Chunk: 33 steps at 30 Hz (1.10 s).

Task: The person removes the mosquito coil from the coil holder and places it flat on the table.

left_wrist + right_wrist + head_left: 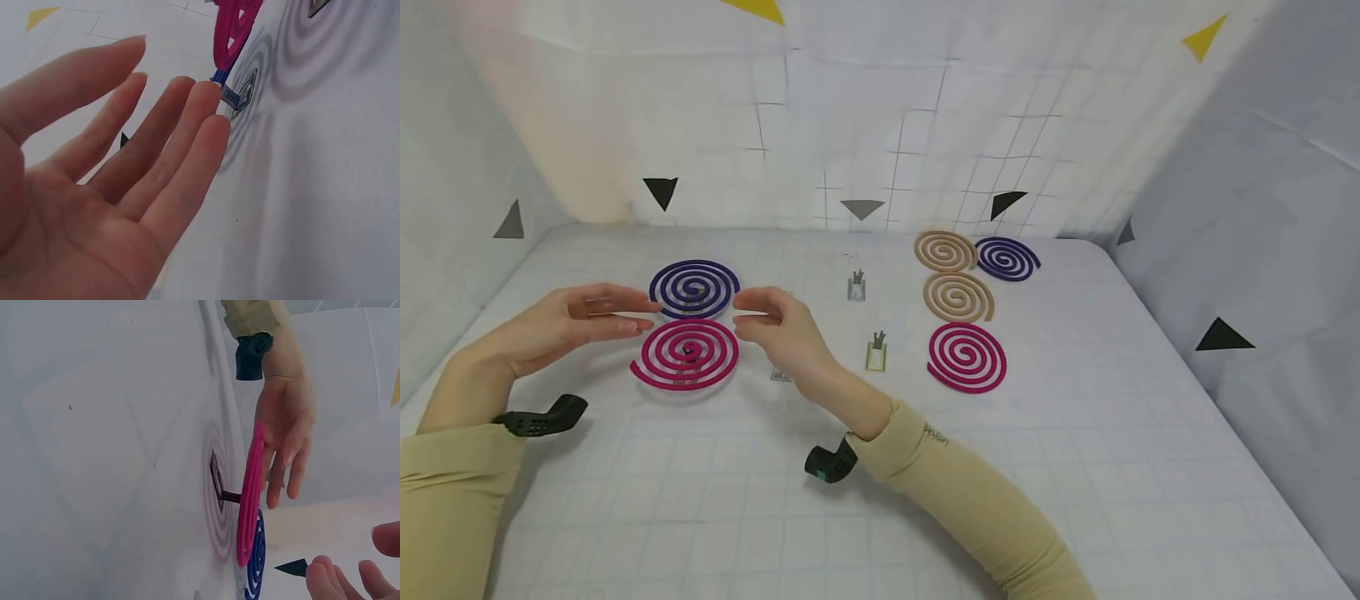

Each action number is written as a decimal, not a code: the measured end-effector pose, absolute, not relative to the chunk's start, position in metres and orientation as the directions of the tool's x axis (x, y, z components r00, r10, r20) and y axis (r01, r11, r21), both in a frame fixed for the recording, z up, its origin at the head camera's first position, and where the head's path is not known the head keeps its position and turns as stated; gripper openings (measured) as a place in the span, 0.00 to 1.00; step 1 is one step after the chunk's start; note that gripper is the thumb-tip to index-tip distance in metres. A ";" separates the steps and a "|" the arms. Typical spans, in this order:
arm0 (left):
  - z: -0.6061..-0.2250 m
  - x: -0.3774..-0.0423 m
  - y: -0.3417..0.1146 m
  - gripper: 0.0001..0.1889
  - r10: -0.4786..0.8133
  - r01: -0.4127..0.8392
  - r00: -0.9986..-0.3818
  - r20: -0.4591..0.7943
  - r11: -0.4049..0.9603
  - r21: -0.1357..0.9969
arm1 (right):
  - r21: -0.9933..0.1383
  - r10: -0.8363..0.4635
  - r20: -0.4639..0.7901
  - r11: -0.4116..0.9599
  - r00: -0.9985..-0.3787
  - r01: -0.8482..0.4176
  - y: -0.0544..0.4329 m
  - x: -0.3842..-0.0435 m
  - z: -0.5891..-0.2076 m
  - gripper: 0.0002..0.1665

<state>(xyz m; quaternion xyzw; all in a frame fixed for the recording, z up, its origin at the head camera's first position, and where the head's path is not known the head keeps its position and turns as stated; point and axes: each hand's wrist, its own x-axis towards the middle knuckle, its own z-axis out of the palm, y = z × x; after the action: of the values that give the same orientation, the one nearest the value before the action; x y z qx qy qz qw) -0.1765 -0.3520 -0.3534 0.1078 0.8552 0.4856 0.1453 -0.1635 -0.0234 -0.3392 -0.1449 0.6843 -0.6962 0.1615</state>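
A pink mosquito coil (pixel 691 343) sits level on a small metal stand (pixel 230 497), raised off the table. Just behind it a dark blue coil (pixel 695 290) is held up likewise, on a stand (pixel 231 97). My left hand (pixel 580 321) hovers at the left of both coils, fingers loosely extended and holding nothing. On the other side, my right hand (pixel 790 337) hovers with fingers slightly bent, its fingertips near the coils' right edges. In the right wrist view a gap shows between those fingers and the pink coil.
Two bare stands, one silver (pixel 856 290) and one yellowish (pixel 876 357), stand mid-table. Another metal piece (pixel 781 375) is partly hidden by my right hand. Farther right lie a tan coil (pixel 946 251), a second tan coil (pixel 958 297), a pink coil (pixel 967 357) and a blue coil (pixel 1006 258).
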 end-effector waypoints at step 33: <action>-0.369 -0.182 -0.354 0.25 0.383 0.013 -0.892 -0.240 0.553 0.833 | -0.987 -0.430 -0.161 0.065 -0.888 0.147 -0.038 -0.154 -0.367 0.27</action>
<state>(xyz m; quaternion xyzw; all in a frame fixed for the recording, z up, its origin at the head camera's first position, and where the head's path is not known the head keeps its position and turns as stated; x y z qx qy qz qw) -0.1818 -0.3536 -0.3692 0.1154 0.8578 0.4586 0.2014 -0.1540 -0.0376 -0.3665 -0.1014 0.6979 -0.6761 0.2133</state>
